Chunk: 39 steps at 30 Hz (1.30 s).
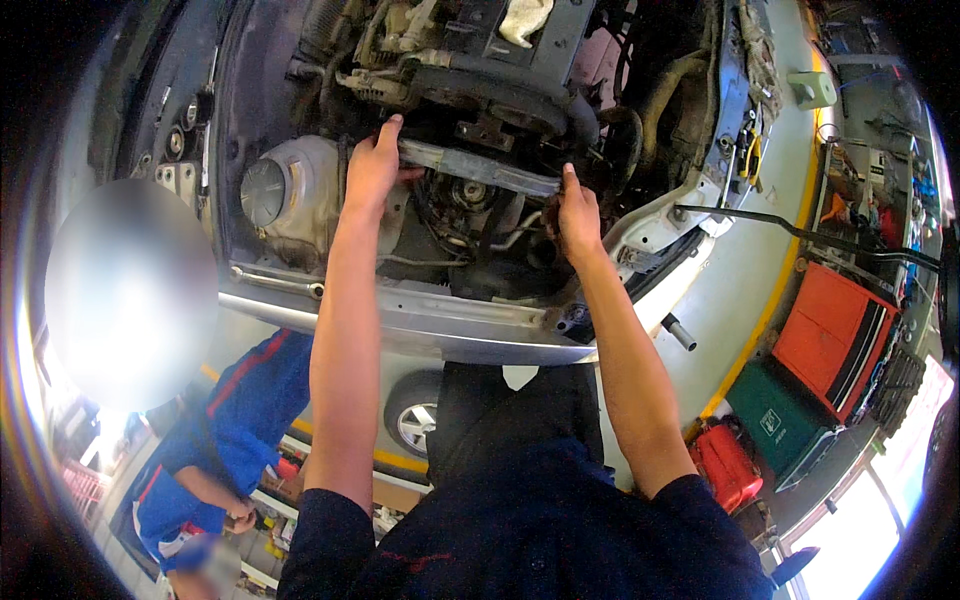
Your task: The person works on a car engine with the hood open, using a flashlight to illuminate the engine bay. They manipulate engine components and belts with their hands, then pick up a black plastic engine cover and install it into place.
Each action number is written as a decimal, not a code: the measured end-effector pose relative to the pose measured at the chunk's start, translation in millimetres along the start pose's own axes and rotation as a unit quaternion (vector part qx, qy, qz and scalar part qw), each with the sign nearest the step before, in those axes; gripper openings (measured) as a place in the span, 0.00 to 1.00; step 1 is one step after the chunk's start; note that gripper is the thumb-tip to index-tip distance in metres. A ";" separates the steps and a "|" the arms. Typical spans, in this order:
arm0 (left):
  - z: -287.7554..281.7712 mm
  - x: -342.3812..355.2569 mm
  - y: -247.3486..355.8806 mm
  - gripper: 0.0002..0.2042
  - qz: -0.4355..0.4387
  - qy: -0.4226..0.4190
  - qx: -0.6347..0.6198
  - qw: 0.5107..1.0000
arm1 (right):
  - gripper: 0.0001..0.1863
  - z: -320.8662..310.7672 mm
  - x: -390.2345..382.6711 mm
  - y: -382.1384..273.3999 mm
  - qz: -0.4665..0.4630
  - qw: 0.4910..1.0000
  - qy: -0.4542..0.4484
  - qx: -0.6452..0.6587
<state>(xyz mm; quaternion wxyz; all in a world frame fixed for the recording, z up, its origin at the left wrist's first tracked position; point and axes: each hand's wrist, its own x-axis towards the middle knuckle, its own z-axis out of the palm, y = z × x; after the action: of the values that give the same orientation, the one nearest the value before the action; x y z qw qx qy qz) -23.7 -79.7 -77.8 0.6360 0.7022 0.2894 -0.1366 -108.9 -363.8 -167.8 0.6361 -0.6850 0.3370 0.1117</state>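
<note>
A long grey metal bar [478, 166] lies crosswise over the front of the open engine bay. My left hand [374, 168] is closed on its left end, thumb on top. At the other end my right hand [578, 218] grips it, thumb up and fingers curled beneath. The bar slopes slightly down to the right. Just beyond it is the engine [490, 85], with hoses and a dark bracket. Below the bar a round pulley-like part [471, 193] shows among cables and pipes. What the bar touches underneath is hidden.
A pale cloth [525, 20] lies on the engine. The car's front crossbeam [450, 322] runs between me and the bay. A thin black rod [800, 228] reaches out at right, near a red tool chest [835, 335]. A co-worker in blue [245, 420] stands at left; a wheel [412, 415] is below.
</note>
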 end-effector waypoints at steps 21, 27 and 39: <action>1.4 -1.2 6.7 0.29 -0.044 0.015 -0.010 0.999 | 0.31 -4.6 13.5 16.7 0.026 0.999 0.002 0.023; -2.3 -3.3 9.8 0.32 -0.045 0.030 -0.045 0.998 | 0.33 -5.5 12.2 21.0 -0.029 0.999 -0.007 0.023; 3.0 -85.0 74.3 0.33 0.037 0.079 0.095 0.992 | 0.32 -27.5 -49.6 -17.9 -0.142 0.989 0.038 0.012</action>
<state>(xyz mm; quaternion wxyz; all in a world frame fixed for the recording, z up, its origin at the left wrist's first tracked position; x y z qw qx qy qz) -47.7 -104.1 29.8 0.5462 0.7782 0.2984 -0.0838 -142.8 -374.6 -120.1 0.6404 -0.7220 0.2616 -0.0096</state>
